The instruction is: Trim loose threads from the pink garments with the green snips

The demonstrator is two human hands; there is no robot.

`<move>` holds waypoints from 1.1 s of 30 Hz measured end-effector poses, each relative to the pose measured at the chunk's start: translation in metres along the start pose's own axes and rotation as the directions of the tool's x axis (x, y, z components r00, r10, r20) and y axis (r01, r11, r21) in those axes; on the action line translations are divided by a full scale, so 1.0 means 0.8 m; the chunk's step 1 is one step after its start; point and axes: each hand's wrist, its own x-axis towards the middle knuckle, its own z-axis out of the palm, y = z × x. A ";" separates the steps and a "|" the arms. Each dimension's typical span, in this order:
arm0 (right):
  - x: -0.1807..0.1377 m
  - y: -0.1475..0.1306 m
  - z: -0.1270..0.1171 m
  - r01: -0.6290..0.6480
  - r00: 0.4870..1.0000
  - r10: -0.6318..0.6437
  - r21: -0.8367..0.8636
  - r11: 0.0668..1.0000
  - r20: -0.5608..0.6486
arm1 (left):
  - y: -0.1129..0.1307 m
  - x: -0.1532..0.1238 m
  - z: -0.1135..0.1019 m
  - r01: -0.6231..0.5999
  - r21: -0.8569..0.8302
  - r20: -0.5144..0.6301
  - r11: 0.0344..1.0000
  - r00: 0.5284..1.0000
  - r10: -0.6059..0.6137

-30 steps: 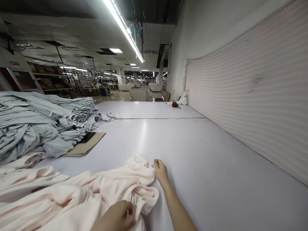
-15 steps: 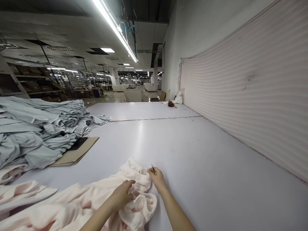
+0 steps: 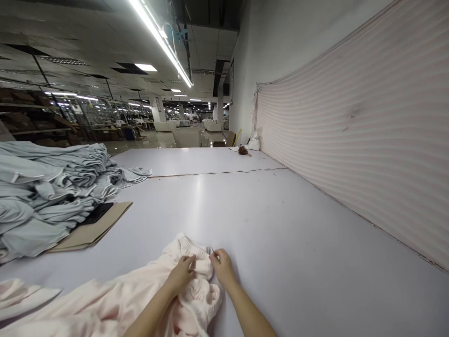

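A pale pink, fleecy garment [image 3: 119, 290] lies on the table, with gathered elastic cuffs at its far end. My left hand [image 3: 183, 274] is closed on the fabric beside the upper cuff, fingertips pinching it. At the right edge of that cuff is my right hand [image 3: 223, 269], its fingers closed round small thread snips [image 3: 217, 257] with a green handle. The snips' pointed tip reaches toward the cuff; the hand hides most of the tool. Whether the blades touch the cloth I cannot tell.
Grey-blue garments [image 3: 52, 187] are heaped at the left, beside folded brown cardboard [image 3: 93, 229]. Another pink piece [image 3: 24, 299] lies at the lower left. A striped cloth [image 3: 343, 126] hangs along the right wall. A dark red tangle [image 3: 242, 150] rests on the table's far end.
My left hand has moved up onto the fabric near the upper cuff and closed on it. The right hand's snips have turned closer to the cuff. The view has shifted slightly right.
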 end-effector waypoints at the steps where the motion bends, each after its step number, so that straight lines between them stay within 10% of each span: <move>1: 0.001 0.002 -0.004 -0.005 1.000 0.005 0.018 1.000 -0.025 | -0.002 -0.001 0.002 0.003 0.003 0.002 1.000 1.000 -0.003; 18: -0.022 -0.013 -0.017 0.123 0.989 -0.129 0.080 0.989 0.074 | -0.004 -0.021 0.010 -0.071 -0.267 -0.077 0.961 0.996 0.052; 33: -0.061 -0.101 -0.082 -0.057 0.991 -0.011 0.489 0.870 0.135 | 0.055 -0.085 -0.007 -0.130 -0.605 -0.112 0.786 0.991 0.077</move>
